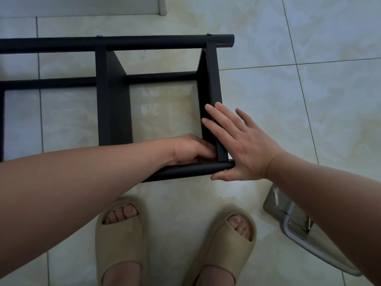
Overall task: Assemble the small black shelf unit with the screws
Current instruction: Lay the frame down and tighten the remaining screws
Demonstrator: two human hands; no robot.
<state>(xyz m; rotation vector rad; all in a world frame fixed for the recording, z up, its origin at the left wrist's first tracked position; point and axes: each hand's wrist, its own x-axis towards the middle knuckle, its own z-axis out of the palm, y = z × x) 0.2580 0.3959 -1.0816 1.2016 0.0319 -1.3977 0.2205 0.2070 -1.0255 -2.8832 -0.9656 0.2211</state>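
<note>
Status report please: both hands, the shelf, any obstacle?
Right hand open, flat on end panel. Left hand curled at inner near corner; grip unclear. Shelf unit lies on floor. Clear bag apart, right.

The black metal shelf frame (112,96) runs off the left edge, so its full length is unseen. At lower centre the left forearm (82,182) covers most of the near black round tube (191,169), and the flat right hand (243,147) hides that tube's right end. The left hand (189,150) tucks its fingertips into the frame's corner; whether they hold anything cannot be told. Two silver screw heads (209,34) near the top are too small to read. The beige foam slippers (121,240) are cut by the bottom edge, and the right forearm (329,193) covers part of a clear plastic object (288,219) at lower right.
</note>
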